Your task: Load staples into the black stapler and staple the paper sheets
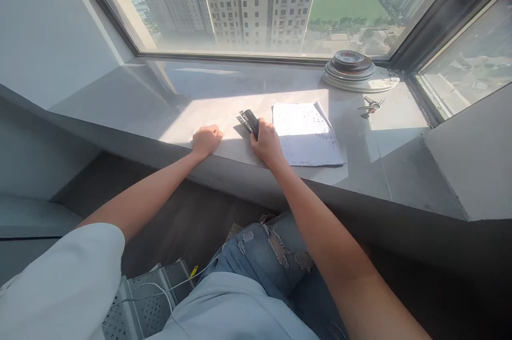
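Note:
My right hand [267, 143] is wrapped round a small bundle of dark pens [248, 122] on the sunlit window sill. Some ends in the bundle look silvery, and one piece is thicker and black; my fingers cover the rest. Just right of this hand lies a stack of white paper sheets [306, 134] with dark marks, its top corner slightly curled. My left hand [207, 140] rests in a closed fist near the sill's front edge, apart from the pens. Nothing shows between its fingers.
At the back right of the sill [360, 169] stands a stack of plates [352, 72]. In front of it lies a small metallic object with arms [373, 107]. A large window [260, 4] rises behind. Below, a white cable [160, 289] runs over a perforated metal step [148, 302].

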`<state>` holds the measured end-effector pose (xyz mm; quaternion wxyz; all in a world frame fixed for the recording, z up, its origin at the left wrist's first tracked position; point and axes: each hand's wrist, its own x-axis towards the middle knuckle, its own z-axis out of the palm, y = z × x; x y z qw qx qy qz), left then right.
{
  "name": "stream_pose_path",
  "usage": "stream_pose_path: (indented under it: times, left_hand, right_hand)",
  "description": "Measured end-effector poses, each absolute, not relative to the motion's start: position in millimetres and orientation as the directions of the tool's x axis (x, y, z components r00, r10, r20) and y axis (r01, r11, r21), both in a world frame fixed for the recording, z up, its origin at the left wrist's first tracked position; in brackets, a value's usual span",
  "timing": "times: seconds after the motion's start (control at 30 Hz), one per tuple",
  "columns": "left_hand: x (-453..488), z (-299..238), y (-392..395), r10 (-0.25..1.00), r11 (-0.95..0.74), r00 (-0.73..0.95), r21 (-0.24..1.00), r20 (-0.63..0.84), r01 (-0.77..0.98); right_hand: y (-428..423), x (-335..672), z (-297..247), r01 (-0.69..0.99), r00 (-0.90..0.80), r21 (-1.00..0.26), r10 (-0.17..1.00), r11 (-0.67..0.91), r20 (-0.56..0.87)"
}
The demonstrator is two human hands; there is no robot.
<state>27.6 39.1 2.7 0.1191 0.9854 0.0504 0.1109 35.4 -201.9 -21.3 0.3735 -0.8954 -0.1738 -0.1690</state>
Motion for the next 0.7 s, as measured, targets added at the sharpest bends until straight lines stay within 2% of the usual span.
stream_pose_path:
  times: [0.2,0.5,0.7]
  left_hand:
    - [26,1,39,0.116,-0.958,0.966,0.283,0.23,0.047]
    - [23,1,36,0.146,-0.94,0.968,0.335,0.205,0.07]
    - [20,5,32,0.144,-0.922,0.977,0.38,0.16,0.074]
  right_hand:
    - [-205,30,-20,0.418,0.897,-0.639,0.181,-0.645,0.404]
    - [-211,26,-21,0.415,0.9,-0.635,0.192,-0.652,0.391]
    - [-212,24,-17,0.375,0.923,-0.628,0.206,-0.682,0.326]
